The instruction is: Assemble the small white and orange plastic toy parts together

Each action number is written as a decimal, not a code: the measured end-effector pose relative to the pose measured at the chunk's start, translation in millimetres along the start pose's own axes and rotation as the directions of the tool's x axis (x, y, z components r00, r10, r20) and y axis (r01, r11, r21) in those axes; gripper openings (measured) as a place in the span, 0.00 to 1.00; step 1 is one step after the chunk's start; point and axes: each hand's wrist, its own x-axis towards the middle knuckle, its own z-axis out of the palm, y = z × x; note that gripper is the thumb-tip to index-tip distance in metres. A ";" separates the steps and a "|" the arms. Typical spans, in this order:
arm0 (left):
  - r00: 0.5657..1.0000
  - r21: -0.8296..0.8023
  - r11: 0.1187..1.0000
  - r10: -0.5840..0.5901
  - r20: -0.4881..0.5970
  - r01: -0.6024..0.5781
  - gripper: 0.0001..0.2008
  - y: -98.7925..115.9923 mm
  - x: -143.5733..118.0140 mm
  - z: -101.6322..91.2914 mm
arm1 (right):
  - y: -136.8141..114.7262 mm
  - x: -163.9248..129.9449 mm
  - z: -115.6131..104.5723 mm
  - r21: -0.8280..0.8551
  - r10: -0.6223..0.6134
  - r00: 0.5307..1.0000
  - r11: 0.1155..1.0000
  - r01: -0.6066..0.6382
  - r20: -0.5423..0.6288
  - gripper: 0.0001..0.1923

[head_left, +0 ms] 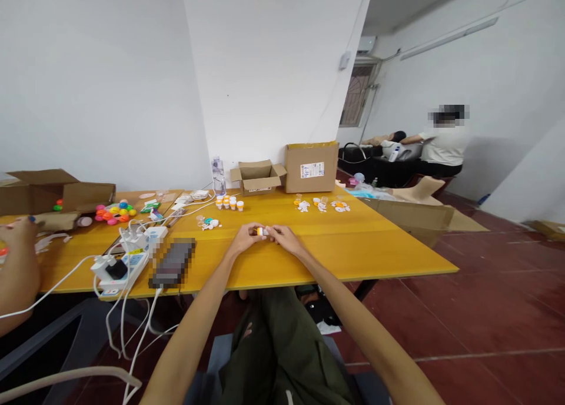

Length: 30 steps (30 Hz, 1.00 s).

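Above the wooden table, near its front edge, my left hand and my right hand meet around a small orange-and-white container. The left fingers grip its orange side, and the right fingers pinch its white end. Part of it is hidden by the fingers. Beyond my left hand stands a cluster of similar orange-and-white containers. Left of that hand lie clear, green and white small parts. Farther back on the right are piles of white pieces with orange and clear parts.
An open small carton, a closed large carton and a water bottle line the back. At left are a phone, cabled power strips and colourful balls. Another person's arm reaches in from the left.
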 end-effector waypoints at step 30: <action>1.000 0.005 1.000 0.020 -0.006 -0.020 0.16 0.5 0.7 -1.8 | -6.1 -2.1 1.7 0.255 0.028 1.000 0.967 -0.025 -0.009 0.23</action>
